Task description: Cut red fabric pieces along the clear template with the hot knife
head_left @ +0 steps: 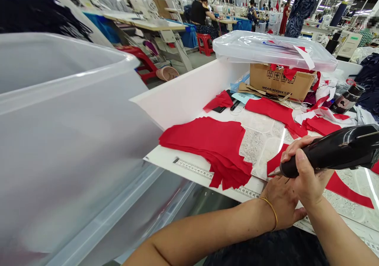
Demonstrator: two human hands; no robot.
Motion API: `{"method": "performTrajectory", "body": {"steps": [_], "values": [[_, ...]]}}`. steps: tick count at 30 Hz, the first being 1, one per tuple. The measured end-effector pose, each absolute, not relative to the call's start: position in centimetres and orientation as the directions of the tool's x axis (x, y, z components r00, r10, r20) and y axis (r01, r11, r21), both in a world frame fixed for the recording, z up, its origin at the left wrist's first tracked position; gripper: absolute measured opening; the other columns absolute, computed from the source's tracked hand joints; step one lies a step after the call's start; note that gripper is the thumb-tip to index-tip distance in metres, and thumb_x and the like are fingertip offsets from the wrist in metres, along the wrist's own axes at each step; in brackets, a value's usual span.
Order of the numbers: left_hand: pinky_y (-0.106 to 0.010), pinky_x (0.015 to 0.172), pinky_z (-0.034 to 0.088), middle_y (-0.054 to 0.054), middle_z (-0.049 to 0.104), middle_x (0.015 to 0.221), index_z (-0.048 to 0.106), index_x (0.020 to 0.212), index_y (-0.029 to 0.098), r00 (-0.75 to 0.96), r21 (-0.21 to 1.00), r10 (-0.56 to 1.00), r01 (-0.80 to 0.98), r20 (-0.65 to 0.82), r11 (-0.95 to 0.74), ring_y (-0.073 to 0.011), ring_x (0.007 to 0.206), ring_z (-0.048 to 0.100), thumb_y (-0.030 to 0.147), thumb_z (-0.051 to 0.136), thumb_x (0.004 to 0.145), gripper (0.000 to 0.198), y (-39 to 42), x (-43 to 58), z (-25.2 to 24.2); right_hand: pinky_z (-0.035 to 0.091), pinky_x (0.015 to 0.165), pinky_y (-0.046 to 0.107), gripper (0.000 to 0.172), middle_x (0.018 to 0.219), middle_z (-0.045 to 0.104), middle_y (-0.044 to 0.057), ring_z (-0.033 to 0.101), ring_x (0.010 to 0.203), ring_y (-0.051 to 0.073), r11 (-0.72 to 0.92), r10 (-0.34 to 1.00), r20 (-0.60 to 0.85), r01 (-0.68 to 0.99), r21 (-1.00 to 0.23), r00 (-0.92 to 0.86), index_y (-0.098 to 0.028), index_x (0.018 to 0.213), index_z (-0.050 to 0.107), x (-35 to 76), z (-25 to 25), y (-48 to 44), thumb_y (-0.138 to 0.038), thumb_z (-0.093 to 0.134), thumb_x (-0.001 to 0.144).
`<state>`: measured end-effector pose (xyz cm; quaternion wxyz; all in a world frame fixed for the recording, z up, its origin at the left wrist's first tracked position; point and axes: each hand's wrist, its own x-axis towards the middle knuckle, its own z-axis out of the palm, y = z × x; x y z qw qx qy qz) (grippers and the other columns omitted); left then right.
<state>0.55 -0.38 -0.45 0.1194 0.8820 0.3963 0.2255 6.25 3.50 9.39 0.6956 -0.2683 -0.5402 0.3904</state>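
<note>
My right hand (306, 171) is wrapped round the handle of a black hand-held tool (337, 151), whose metal tip points left over a red fabric piece (274, 164). My left hand (280, 203), with a thin gold bangle on the wrist, rests on the table edge just beneath the right hand. Its fingers are hidden behind the right hand. A stack of red fabric pieces (213, 141) lies to the left on the white patterned table (260, 137). A measuring tape (195, 168) runs along the table's front edge.
A big translucent plastic bin (65, 139) fills the left. At the back stand a cardboard box (280, 82) under a clear plastic lid (266, 47), more red and white scraps (319, 122) and a dark bottle (346, 98). People sit at sewing tables far behind.
</note>
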Motion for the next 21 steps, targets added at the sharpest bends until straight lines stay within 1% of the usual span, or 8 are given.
{"method": "performTrajectory", "body": {"steps": [2, 4, 6, 8, 10, 13, 17, 21], "values": [[-0.044, 0.105, 0.051, -0.015, 0.063, 0.14, 0.05, 0.145, 0.013, 0.584, 0.402, 0.757, 0.644, 0.293, -0.651, -0.0329, 0.131, 0.058, 0.057, 0.051, 0.1, 0.063, -0.3, 0.4, 0.1, 0.053, 0.048, 0.026, 0.013, 0.066, 0.06, -0.006, 0.059, 0.053, 0.012, 0.539, 0.841, 0.529, -0.256, -0.802, 0.115, -0.024, 0.093, 0.057, 6.3, 9.4, 3.5, -0.019, 0.066, 0.086], [-0.044, 0.108, 0.05, -0.015, 0.059, 0.145, 0.046, 0.149, 0.013, 0.59, 0.384, 0.748, 0.643, 0.303, -0.663, -0.0314, 0.133, 0.056, 0.057, 0.051, 0.101, 0.066, -0.2, 0.3, 0.9, 0.054, 0.049, 0.027, 0.016, 0.067, 0.06, -0.006, 0.059, 0.053, 0.012, 0.534, 0.844, 0.52, -0.284, -0.796, 0.13, -0.024, 0.098, 0.057, 6.5, 9.5, 3.6, -0.021, 0.067, 0.086], [-0.043, 0.112, 0.047, -0.016, 0.055, 0.149, 0.045, 0.15, 0.012, 0.612, 0.324, 0.725, 0.648, 0.317, -0.689, -0.0307, 0.136, 0.053, 0.06, 0.054, 0.1, 0.07, 0.0, 0.1, 1.8, 0.054, 0.051, 0.028, 0.021, 0.068, 0.062, -0.006, 0.06, 0.054, 0.013, 0.55, 0.834, 0.531, -0.304, -0.777, 0.15, -0.025, 0.104, 0.057, 6.9, 9.8, 4.0, -0.023, 0.068, 0.086], [-0.042, 0.115, 0.043, -0.017, 0.056, 0.148, 0.051, 0.145, 0.009, 0.654, 0.243, 0.691, 0.649, 0.308, -0.721, -0.0314, 0.139, 0.05, 0.064, 0.057, 0.098, 0.073, 0.4, 0.0, 2.5, 0.054, 0.053, 0.029, 0.022, 0.067, 0.062, -0.007, 0.06, 0.054, 0.013, 0.581, 0.813, 0.552, -0.294, -0.759, 0.185, -0.024, 0.104, 0.058, 7.4, 10.1, 4.9, -0.025, 0.07, 0.085], [-0.041, 0.118, 0.04, -0.02, 0.057, 0.146, 0.056, 0.139, 0.006, 0.69, 0.174, 0.662, 0.643, 0.293, -0.746, -0.0318, 0.142, 0.048, 0.068, 0.055, 0.097, 0.075, 1.1, -0.1, 2.9, 0.053, 0.054, 0.028, 0.023, 0.065, 0.062, -0.007, 0.059, 0.053, 0.012, 0.613, 0.789, 0.562, -0.25, -0.75, 0.249, -0.023, 0.101, 0.058, 8.0, 10.3, 6.2, -0.027, 0.072, 0.083], [-0.041, 0.119, 0.038, -0.022, 0.055, 0.148, 0.055, 0.14, 0.005, 0.717, 0.123, 0.631, 0.626, 0.295, -0.77, -0.031, 0.142, 0.047, 0.069, 0.049, 0.099, 0.077, 2.5, -0.4, 2.9, 0.051, 0.053, 0.027, 0.025, 0.061, 0.06, -0.008, 0.057, 0.049, 0.011, 0.636, 0.754, 0.563, -0.161, -0.755, 0.339, -0.022, 0.096, 0.058, 8.9, 10.1, 8.8, -0.031, 0.074, 0.079], [-0.043, 0.118, 0.04, -0.021, 0.057, 0.146, 0.056, 0.138, 0.005, 0.716, 0.067, 0.598, 0.619, 0.36, -0.783, -0.0321, 0.14, 0.051, 0.068, 0.046, 0.1, 0.075, 3.8, -0.9, 2.1, 0.051, 0.051, 0.027, 0.03, 0.06, 0.059, -0.009, 0.056, 0.045, 0.011, 0.634, 0.736, 0.552, -0.111, -0.766, 0.392, -0.022, 0.095, 0.055, 9.3, 9.7, 11.3, -0.035, 0.074, 0.076], [-0.044, 0.115, 0.044, -0.022, 0.063, 0.137, 0.061, 0.131, 0.004, 0.664, 0.077, 0.581, 0.625, 0.471, -0.777, -0.0331, 0.135, 0.055, 0.064, 0.045, 0.102, 0.069, 3.9, -1.5, 0.6, 0.05, 0.05, 0.028, 0.03, 0.059, 0.059, -0.009, 0.057, 0.044, 0.012, 0.636, 0.728, 0.557, -0.091, -0.766, 0.401, -0.022, 0.094, 0.055, 9.0, 9.4, 12.2, -0.035, 0.074, 0.075]]}}
